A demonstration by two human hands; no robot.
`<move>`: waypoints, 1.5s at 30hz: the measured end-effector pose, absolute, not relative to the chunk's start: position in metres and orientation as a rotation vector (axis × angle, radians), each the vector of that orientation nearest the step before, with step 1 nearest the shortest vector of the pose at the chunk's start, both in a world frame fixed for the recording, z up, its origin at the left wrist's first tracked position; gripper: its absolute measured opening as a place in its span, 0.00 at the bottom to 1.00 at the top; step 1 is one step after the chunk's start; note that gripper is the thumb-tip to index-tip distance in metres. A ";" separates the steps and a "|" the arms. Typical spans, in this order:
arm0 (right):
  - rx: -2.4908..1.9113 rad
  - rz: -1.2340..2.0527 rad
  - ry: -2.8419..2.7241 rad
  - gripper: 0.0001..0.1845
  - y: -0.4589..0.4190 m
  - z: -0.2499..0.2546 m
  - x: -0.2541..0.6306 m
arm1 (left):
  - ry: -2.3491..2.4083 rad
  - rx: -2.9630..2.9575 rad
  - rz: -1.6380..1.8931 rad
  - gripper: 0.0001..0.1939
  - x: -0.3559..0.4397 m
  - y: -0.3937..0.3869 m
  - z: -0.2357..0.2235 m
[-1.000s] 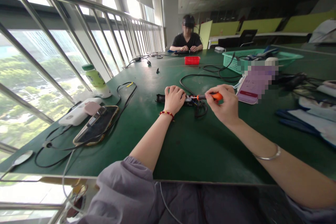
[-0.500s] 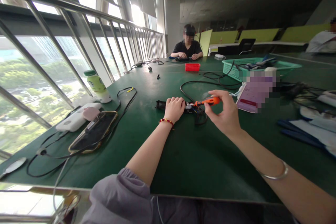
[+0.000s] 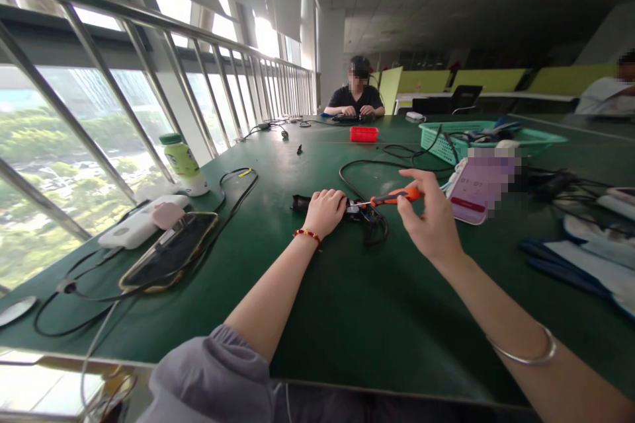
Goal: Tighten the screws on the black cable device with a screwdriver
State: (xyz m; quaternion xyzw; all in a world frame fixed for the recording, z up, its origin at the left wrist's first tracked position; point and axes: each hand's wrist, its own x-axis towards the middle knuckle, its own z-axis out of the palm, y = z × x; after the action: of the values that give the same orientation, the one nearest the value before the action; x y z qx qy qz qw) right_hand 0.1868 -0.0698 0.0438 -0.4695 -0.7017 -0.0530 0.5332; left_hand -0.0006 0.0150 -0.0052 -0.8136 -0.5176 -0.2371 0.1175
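My left hand (image 3: 326, 211) is closed over a black, tube-like device (image 3: 300, 203) lying on the table, covering its middle. The device's right part is opened up, with metal parts and thin wires (image 3: 370, 217) showing. My right hand (image 3: 430, 218) holds a screwdriver (image 3: 394, 197) with an orange and black handle by its rear end, the index finger lifted and the thumb below. The screwdriver lies nearly level, its shaft pointing left, and its tip reaches the opened part near my left fingers. Whether the tip sits in a screw is too small to tell.
A phone with a lit screen (image 3: 471, 188) stands at the right, before a green basket (image 3: 441, 142). Gloves (image 3: 575, 264) lie further right. At left are a bottle (image 3: 184, 165), another phone (image 3: 171, 251) and cables. A red box (image 3: 364, 135) and a co-worker (image 3: 354, 96) are across.
My right thumb and fingers have loosened and spread around the screwdriver's handle, and the hand has shifted slightly right. My left hand stays on the device. The whole view has tilted a little.
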 end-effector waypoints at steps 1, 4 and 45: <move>-1.112 -0.122 -1.669 0.19 -0.070 0.044 0.187 | -1.503 -2.388 -0.690 0.13 -0.002 0.014 -0.004; -1.116 -0.108 -1.675 0.19 -0.069 0.045 0.188 | -1.483 -2.388 -0.717 0.12 -0.008 0.014 0.000; -1.151 -0.062 -1.752 0.16 -0.078 0.054 0.190 | -1.512 -2.020 -0.851 0.12 -0.038 0.027 0.003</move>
State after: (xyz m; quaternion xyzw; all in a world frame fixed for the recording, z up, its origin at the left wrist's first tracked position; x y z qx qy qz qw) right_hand 0.1896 -0.0780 0.0542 -0.4758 -0.7240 -0.0258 0.4988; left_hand -0.0379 0.0273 0.0032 -0.7369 -0.5517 -0.3105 0.2370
